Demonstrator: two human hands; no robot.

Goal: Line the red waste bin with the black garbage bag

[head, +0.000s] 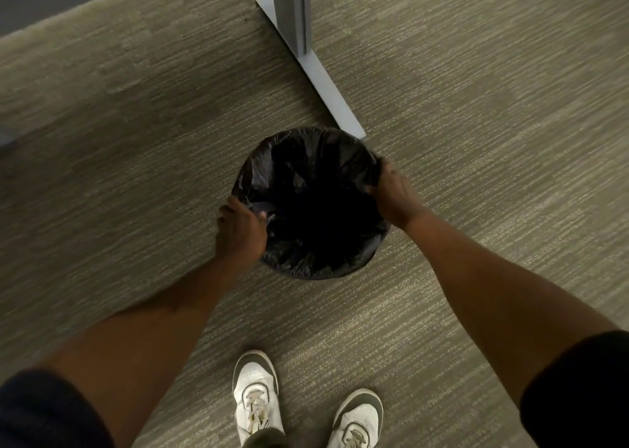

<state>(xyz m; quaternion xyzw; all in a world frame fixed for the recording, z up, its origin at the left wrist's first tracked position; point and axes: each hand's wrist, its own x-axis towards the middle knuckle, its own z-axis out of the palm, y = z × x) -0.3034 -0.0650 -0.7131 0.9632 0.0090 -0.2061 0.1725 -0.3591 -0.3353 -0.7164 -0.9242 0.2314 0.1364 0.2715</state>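
A black garbage bag (pixel 306 161) is spread open over a round bin standing on the carpet in the middle of the view. The bag's edge is folded over the rim all round, so none of the bin's red wall shows. My left hand (pixel 240 231) grips the bag's edge at the rim's left side, fingers curled over it. At the rim's right side, my right hand (pixel 394 194) pinches the bag's edge.
A grey metal desk leg (pixel 292 8) with a flat foot (pixel 323 79) stands just behind the bin, its end touching the bag's far side. My two white shoes (pixel 257 396) are on the carpet below the bin.
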